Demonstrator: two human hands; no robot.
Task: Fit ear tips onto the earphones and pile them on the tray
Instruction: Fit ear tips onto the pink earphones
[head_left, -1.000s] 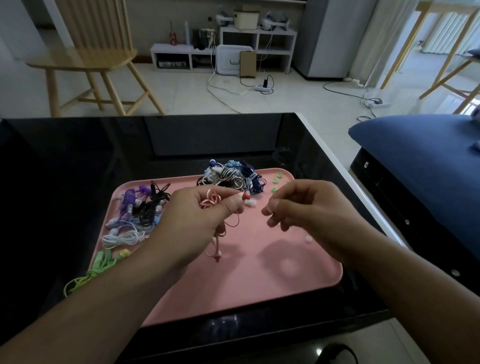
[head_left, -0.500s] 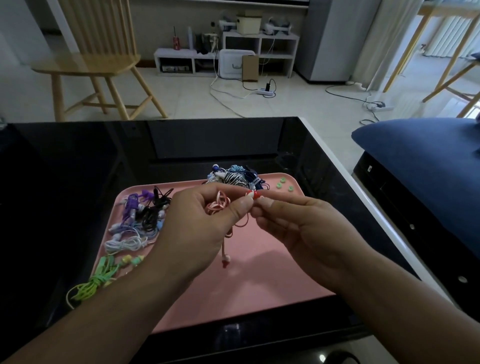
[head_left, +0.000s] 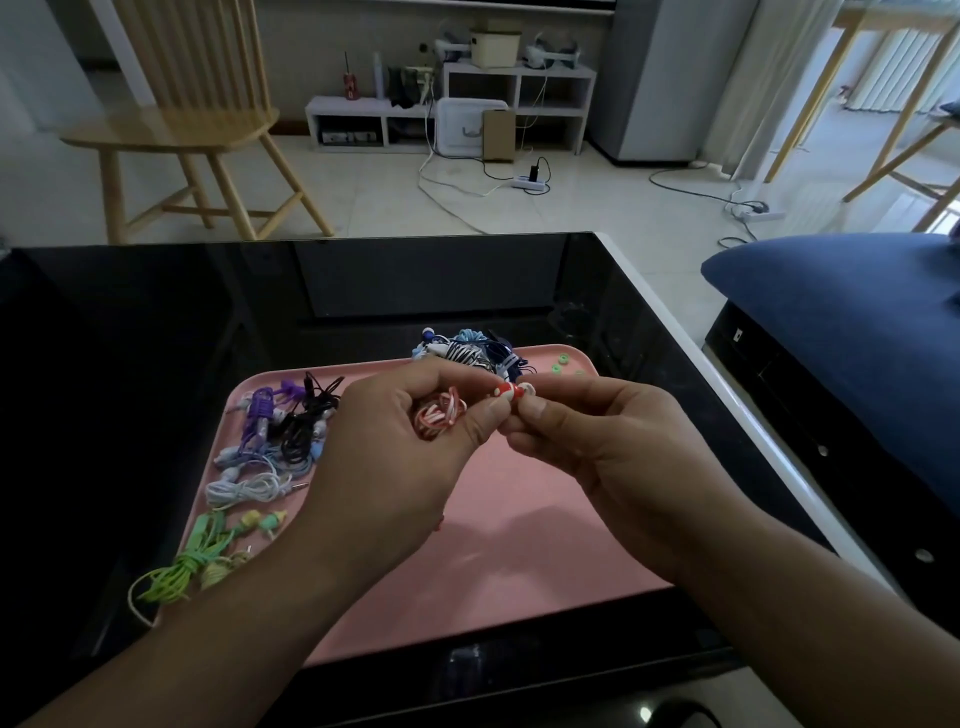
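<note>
Over the middle of the pink tray (head_left: 519, 561), the left hand (head_left: 395, 457) curls round a coil of red-and-white cable (head_left: 439, 415) and pinches the red earbud (head_left: 505, 391) at thumb and forefinger. The right hand (head_left: 597, 441) meets it, fingertips pinching a white ear tip (head_left: 527, 388) against the bud. A second ago the hands were apart. Green ear tips (head_left: 558, 364) lie at the tray's far right corner.

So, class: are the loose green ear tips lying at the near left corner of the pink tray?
No: the green ear tips lie at the far right corner of the pink tray, beyond the right hand.
</note>
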